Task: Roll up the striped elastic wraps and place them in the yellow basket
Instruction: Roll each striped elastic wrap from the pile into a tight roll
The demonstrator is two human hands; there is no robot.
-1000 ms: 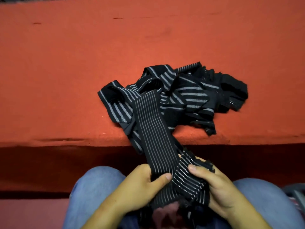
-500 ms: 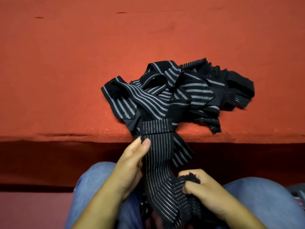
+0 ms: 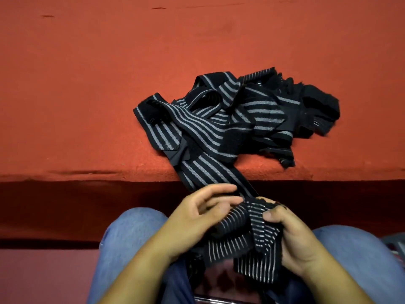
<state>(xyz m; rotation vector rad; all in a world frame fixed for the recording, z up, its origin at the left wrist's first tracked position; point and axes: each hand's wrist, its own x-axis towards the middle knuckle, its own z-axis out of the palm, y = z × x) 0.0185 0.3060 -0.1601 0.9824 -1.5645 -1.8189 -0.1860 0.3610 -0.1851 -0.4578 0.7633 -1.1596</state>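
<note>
red cloth surface (image 3: 87, 95) fills the upper half of the frame; its front edge (image 3: 65, 175) runs straight across the middle, with a darker red face below it.

pile (image 3: 258, 110): black elastic wraps with grey stripes, heaped loosely at centre right of the surface, near the edge. several loops and flat ends overlap, and single wraps cannot be counted.

wrap (image 3: 210, 172): one striped band leaves the lower left of the pile, crosses the front edge and hangs down to both hands at lower centre. its lower part is folded and bunched between the hands, with finer stripes showing there.

left hand (image 3: 197, 218): lower centre, palm turned toward the wrap. fingers (image 3: 219, 189) are loosely extended and slightly spread, their tips touching the band where it comes off the edge. the folded part lies against the lower fingers. the thumb is hidden, so a grip cannot be confirmed.

right hand (image 3: 295, 244): lower right of centre. thumb (image 3: 270, 216) presses the bunched fabric against curled fingers, pinching the wrap.

jeans (image 3: 131, 233): blue knees at lower left and lower right, under the forearms.

grey object (image 3: 395, 244): at the right edge, too little showing to identify.
</note>
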